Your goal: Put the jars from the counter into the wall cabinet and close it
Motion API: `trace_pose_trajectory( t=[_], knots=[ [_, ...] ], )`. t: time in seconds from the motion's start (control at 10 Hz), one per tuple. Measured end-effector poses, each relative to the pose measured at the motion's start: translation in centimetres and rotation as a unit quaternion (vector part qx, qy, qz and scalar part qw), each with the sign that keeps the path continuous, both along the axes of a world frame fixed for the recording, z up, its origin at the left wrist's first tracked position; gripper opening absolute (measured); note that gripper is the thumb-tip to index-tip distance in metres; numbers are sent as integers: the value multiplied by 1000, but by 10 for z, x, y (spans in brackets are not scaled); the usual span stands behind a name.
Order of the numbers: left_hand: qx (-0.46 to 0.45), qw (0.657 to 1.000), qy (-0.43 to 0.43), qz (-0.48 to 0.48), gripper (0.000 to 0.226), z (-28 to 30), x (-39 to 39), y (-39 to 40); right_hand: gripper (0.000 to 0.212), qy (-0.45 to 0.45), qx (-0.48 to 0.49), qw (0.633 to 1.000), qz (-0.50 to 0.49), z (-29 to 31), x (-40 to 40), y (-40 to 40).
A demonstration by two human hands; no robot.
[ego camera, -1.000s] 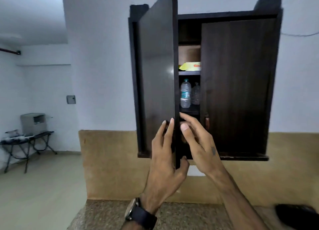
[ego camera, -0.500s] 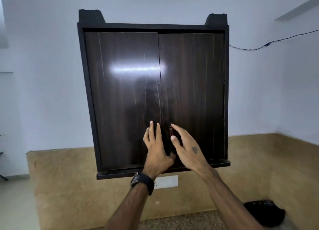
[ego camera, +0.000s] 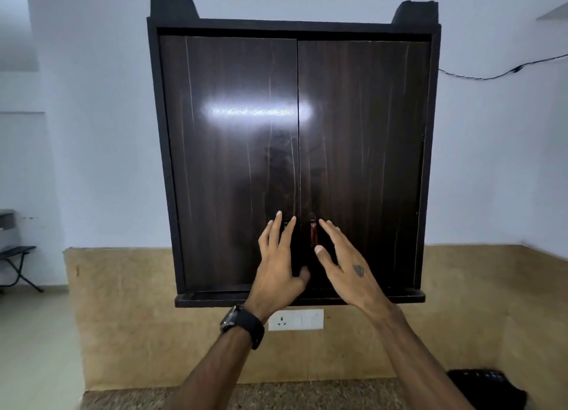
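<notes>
Head view: wall cabinet doors shut.

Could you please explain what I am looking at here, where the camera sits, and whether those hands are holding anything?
No machine here: a person wears a camera on the head, so the one picture looks forward and down along both arms. Ahead hangs a dark wall cabinet with both doors shut. The left hand, with a watch on its wrist, and the right hand are spread open by the small handle and hold nothing. Below is a speckled counter with a black object at the right. No jars are visible.
</notes>
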State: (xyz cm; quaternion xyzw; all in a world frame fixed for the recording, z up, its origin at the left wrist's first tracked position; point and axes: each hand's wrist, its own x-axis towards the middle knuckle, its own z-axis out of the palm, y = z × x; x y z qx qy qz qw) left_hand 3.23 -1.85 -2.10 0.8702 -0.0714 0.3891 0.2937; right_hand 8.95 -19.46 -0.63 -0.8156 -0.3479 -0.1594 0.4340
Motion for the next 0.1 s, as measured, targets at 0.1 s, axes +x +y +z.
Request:
trace_pose_trajectory(
  t=[0.1],
  knots=[
    [-7, 1000, 0, 10, 103, 10, -17, 13, 64, -1, 31, 1000, -2, 5, -5, -11]
  ],
)
